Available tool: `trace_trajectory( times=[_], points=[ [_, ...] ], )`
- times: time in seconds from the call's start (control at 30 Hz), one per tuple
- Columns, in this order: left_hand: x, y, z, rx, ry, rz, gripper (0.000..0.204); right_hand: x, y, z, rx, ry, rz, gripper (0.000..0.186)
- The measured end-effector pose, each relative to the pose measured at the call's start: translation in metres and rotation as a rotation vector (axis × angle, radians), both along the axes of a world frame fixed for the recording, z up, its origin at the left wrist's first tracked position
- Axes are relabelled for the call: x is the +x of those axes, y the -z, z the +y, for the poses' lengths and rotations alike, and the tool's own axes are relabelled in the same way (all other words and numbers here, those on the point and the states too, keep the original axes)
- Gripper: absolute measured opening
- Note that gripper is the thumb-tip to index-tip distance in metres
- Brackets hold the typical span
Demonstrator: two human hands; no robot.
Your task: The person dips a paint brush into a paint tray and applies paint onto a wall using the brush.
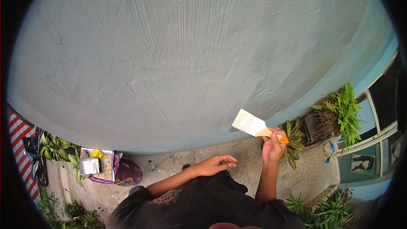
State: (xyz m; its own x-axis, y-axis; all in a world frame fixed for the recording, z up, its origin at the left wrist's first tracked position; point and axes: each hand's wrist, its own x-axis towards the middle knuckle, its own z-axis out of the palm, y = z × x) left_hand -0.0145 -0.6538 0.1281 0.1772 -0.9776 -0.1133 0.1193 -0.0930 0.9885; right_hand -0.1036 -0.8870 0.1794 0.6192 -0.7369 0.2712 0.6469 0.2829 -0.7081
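Observation:
My right hand (274,145) is closed around the handle of a flat paintbrush (251,123). The brush has pale bristles, a light wooden handle and an orange end, and its bristles point up and left, close to the wall. In front of me rises a grey-blue wall (178,59) with vertical brush-like streaks; whether the bristles touch it I cannot tell. My left hand (217,164) hangs before my torso with its fingers loosely bent and apart, holding nothing.
At left, a purple bag (128,172) stands beside a tray (109,154) holding a yellow crumpled item and a whitish box (89,166). Leafy plants grow at both sides. A potted fern (349,110) and a framed window (373,144) are at right. Tiled floor (243,161) lies below.

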Motion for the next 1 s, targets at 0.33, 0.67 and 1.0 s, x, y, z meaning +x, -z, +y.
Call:
trace_trajectory(
  times=[0.33, 0.67, 1.0],
  points=[
    [-0.032, 0.005, 0.017, 0.025, -0.337, 0.085, 0.03, 0.038, -0.008, 0.013, -0.182, -0.405, 0.064, 0.011],
    [-0.052, -0.004, 0.067, 0.003, -0.426, 0.053, 0.032, 0.043, -0.017, 0.063, -0.154, -0.449, 0.03, 0.009],
    [-0.085, -0.007, 0.167, -0.011, -0.471, 0.015, 0.032, 0.031, -0.013, 0.166, -0.07, -0.47, 0.055, 0.008]
  ],
)
